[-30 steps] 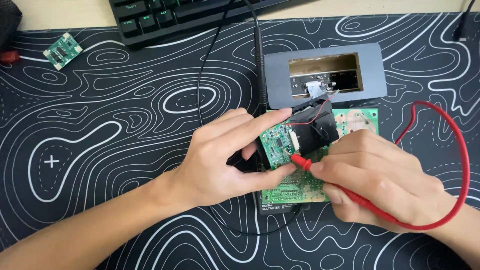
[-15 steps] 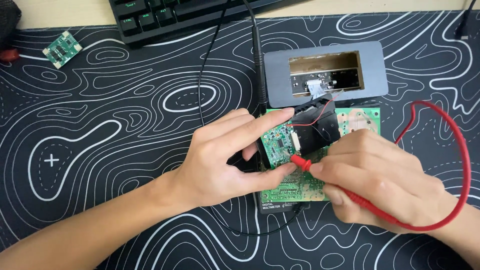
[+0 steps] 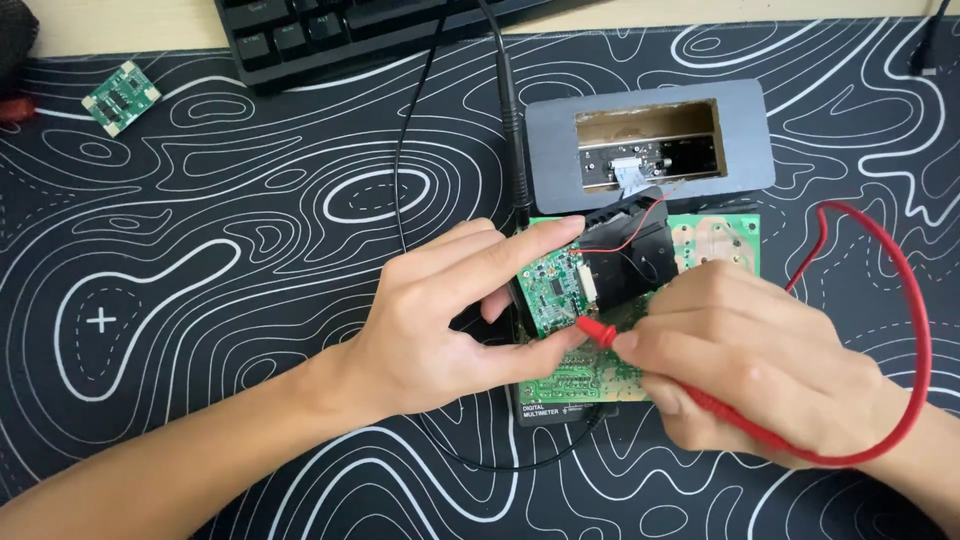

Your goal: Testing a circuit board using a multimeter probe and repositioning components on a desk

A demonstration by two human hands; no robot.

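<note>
- The left hand (image 3: 440, 320) has its grip closed on a small green circuit board (image 3: 553, 288), thumb at the near edge and fingers along the far edge, holding it tilted above a larger green board (image 3: 720, 240).
- The right hand (image 3: 750, 370) pinches a red probe (image 3: 597, 330) like a pen; its tip touches the near right corner of the small board.
- A red lead (image 3: 915, 330) loops from the probe round the right side of the right hand.
- A black module (image 3: 625, 265) with a thin red wire sits just right of the small board, on the larger board.
- A grey housing (image 3: 545, 140) with a rectangular opening lies just beyond the boards.
- A black keyboard (image 3: 330, 30) lies at the far edge of the counter, on a black mat with white contour lines (image 3: 200, 250).
- Another small green board (image 3: 121, 96) lies well apart at the far left.
</note>
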